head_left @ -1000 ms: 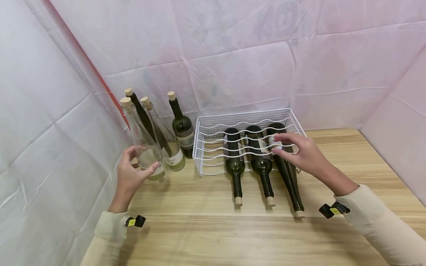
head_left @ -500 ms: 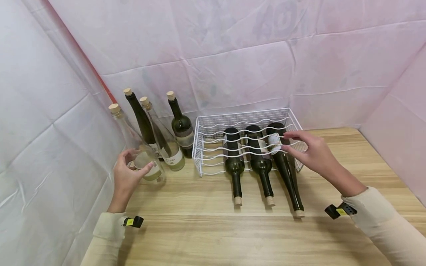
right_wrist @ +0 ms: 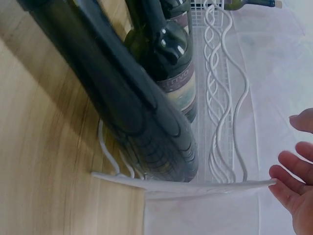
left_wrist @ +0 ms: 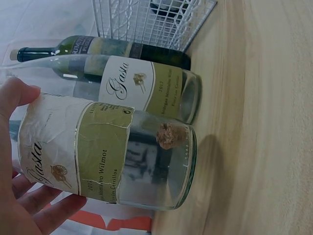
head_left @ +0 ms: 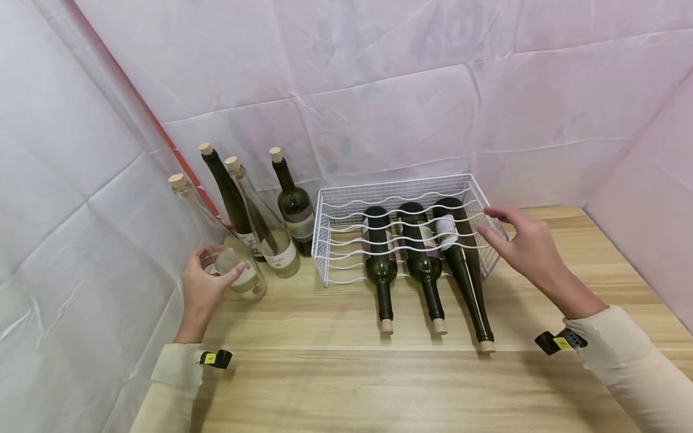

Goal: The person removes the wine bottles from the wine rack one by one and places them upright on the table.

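Observation:
My left hand (head_left: 203, 282) grips a clear wine bottle (head_left: 246, 278) low on its body, thumb on one side and fingers on the other. In the head view this corked bottle leans left; in the left wrist view its wrinkled cream-and-green label (left_wrist: 98, 152) and a bit of cork (left_wrist: 171, 136) inside show. My right hand (head_left: 527, 246) holds nothing, thumb and fingers apart, beside the right rim of the white wire wine rack (head_left: 397, 182). On that rack lie three dark corked bottles, necks toward me: left (head_left: 381, 270), middle (head_left: 425, 264) and a long slim one (head_left: 464, 276) at right.
Left of the rack stand a dark slim bottle (head_left: 230, 195), another clear labelled bottle (head_left: 281, 258) and a dark green bottle (head_left: 298, 207), all corked. A wooden tabletop (head_left: 346, 385) spreads in front. Pale sheets (head_left: 379, 108) hang behind and at both sides.
My left hand has shifted slightly left, and the clear bottle's neck has tipped left with it. My right hand has moved right, from over the slim bottle to the rack's right edge.

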Motion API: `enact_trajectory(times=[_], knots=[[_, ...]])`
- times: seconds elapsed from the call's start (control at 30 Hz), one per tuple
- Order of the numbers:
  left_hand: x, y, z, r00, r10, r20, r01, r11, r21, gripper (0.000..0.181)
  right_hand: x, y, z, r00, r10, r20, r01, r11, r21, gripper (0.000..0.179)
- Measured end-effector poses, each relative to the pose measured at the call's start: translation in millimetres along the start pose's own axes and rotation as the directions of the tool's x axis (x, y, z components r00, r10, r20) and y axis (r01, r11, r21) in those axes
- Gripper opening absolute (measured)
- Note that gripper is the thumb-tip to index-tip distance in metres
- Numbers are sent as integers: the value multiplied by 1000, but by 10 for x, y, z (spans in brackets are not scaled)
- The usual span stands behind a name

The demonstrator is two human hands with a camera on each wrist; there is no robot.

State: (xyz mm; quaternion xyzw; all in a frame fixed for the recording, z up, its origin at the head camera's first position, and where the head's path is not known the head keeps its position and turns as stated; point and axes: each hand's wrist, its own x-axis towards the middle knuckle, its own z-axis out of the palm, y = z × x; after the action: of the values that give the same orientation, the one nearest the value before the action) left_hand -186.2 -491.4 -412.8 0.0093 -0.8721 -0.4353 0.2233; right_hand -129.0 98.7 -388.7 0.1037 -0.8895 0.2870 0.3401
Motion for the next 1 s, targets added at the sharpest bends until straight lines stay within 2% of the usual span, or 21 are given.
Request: enact_trajectory(times=[0.23, 0.47, 0.73, 1.0], knots=[[33, -58, 23, 999, -45, 6, 45, 999, 7, 72, -8, 81, -15, 998, 68, -5, -68, 997, -24, 41], [50, -115, 40, 999, -54, 5, 54, 999, -5, 72, -5, 141, -32, 993, 112, 21, -112, 993, -26, 41], [56, -154, 61, 998, -62, 12, 62, 998, -8, 74, -6, 200, -63, 966, 223, 128, -226, 974, 5, 43], [76, -176, 80, 999, -52, 7, 52, 998, -36, 72, -11, 272, -56, 953, 263, 148, -264, 964, -12, 40]])
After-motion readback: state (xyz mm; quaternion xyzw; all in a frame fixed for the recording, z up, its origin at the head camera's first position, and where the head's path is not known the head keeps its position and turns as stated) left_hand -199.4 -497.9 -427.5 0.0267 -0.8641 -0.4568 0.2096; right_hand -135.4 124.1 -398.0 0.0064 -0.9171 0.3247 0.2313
